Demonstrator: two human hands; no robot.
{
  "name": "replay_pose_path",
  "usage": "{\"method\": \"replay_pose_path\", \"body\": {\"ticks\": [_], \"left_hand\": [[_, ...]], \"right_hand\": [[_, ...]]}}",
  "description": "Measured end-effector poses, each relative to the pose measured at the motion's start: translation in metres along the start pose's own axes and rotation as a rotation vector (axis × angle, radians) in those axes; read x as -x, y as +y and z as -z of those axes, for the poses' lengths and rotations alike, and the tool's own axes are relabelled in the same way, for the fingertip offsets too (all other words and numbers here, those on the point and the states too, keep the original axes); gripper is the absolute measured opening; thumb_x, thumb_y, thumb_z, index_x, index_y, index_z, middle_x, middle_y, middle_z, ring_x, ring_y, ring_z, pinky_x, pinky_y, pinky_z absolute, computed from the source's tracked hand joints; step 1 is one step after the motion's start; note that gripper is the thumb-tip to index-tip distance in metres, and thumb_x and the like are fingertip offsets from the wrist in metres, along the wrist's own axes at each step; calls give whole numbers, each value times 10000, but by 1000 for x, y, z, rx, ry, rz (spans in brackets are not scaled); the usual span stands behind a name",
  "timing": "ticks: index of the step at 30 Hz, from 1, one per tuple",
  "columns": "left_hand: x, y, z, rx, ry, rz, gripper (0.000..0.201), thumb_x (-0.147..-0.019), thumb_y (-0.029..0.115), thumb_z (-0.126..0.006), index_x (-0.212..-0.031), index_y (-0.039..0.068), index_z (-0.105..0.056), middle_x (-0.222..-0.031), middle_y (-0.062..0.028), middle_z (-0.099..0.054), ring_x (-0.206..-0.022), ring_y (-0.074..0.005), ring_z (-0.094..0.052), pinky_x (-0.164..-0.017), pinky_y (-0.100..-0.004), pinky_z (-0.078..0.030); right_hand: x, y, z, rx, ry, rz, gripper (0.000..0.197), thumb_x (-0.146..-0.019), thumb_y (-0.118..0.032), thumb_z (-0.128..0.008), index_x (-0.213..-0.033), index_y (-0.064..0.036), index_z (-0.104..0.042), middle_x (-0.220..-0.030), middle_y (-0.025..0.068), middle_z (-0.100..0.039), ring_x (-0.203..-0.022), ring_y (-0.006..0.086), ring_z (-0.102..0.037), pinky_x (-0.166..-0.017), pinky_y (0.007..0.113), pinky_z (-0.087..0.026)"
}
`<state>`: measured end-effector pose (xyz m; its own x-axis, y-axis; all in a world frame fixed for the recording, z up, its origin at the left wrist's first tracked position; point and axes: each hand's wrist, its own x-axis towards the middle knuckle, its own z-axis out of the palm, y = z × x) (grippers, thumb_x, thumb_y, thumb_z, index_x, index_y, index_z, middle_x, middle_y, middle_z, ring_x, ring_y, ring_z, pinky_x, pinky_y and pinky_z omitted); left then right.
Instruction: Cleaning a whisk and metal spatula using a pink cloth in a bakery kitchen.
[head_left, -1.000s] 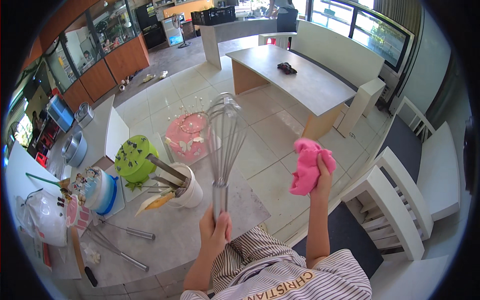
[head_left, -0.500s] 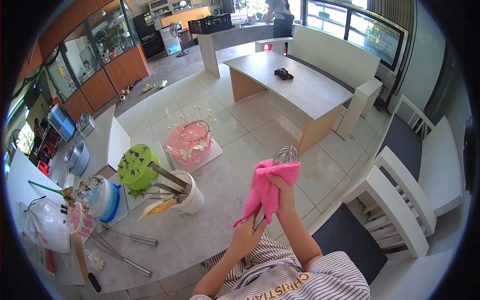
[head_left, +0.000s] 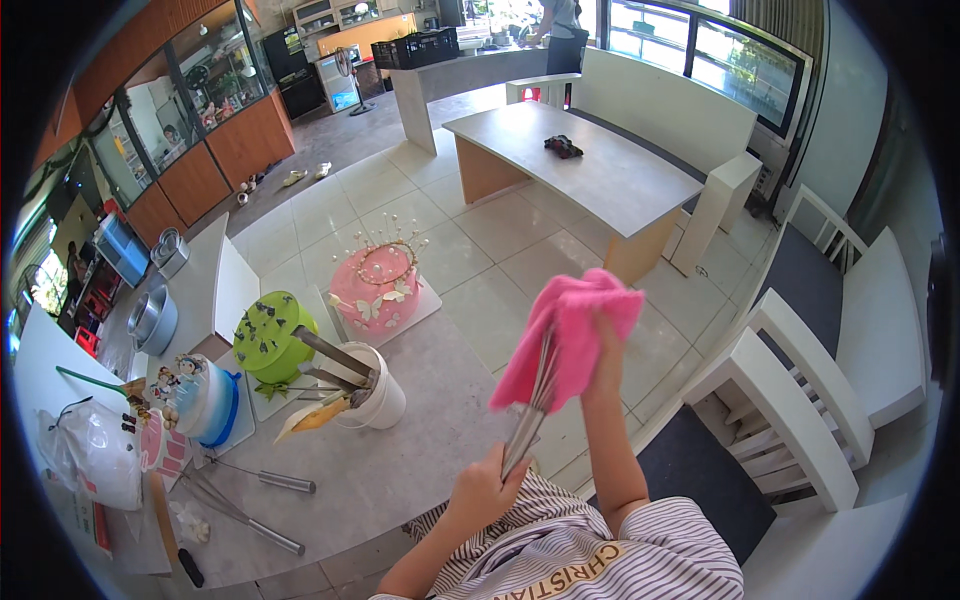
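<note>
My left hand (head_left: pixel 484 487) is closed around the metal handle of a balloon whisk (head_left: pixel 527 425), which tilts up and to the right. A bright pink cloth (head_left: pixel 570 325) drapes over the upper wires and hides the whisk's head. My right hand (head_left: pixel 604 365) grips the cloth from its right side, its fingers partly hidden behind the fabric. Left of my hands, on the grey table (head_left: pixel 400 480), stands a white bucket (head_left: pixel 385 405) with spatulas and other tools in it. Two more whisks, one (head_left: pixel 287 482) nearer the bucket and one (head_left: pixel 270 535) nearer the table edge, lie there.
Decorated cakes in pink (head_left: pixel 375 295), green (head_left: pixel 275 340) and blue-white (head_left: pixel 205 400) line the table's far and left sides. A long knife (head_left: pixel 185 560) lies at the left front. White chairs (head_left: pixel 770 420) stand close on my right. Beyond is another table (head_left: pixel 580 170); a person (head_left: pixel 563 35) stands farther back.
The pink cloth and my right hand have moved up and to the right along the whisk. Its lower wires now show, while its rounded tip has become covered.
</note>
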<state>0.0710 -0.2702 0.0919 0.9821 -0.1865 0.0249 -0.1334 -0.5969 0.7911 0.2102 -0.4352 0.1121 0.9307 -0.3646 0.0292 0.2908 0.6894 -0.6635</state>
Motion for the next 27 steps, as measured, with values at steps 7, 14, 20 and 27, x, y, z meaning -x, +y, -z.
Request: {"method": "replay_pose_path", "body": {"ticks": [7,14,20,27], "left_hand": [[23,-17,3,181,-81,-32,295,-803,279,-572,-907,10,-511,-508,-108,-447,-427,-179,-415,-425,-291,-336],[-37,2,4,-54,468,-115,245,-769,239,-605,-875,40,-510,-568,-145,-506,-485,-302,-523,-454,-359,-402],[-43,-11,-20,-345,334,-268,386,-674,173,-632,-1014,54,-491,-684,-156,-574,-576,-316,-576,-517,-392,-458],[-36,-9,-15,-379,253,-229,387,-699,173,-617,-1032,37,-474,-652,-131,-560,-518,-304,-542,-491,-381,-433]], "right_hand": [[-24,-56,7,154,102,291,288,-845,-295,-548,-1001,-54,-526,-831,34,-564,-738,112,-542,-622,230,-441],[60,-8,4,-32,-227,-161,494,-793,-315,-604,-1165,-61,-402,-993,80,-547,-795,185,-575,-708,325,-480],[31,29,-4,39,-58,-311,371,-702,-51,-667,-1035,-53,-503,-944,41,-553,-795,139,-561,-697,260,-467],[15,33,3,64,13,-134,333,-692,-13,-651,-993,-39,-512,-900,44,-560,-795,128,-558,-676,242,-467]]}}
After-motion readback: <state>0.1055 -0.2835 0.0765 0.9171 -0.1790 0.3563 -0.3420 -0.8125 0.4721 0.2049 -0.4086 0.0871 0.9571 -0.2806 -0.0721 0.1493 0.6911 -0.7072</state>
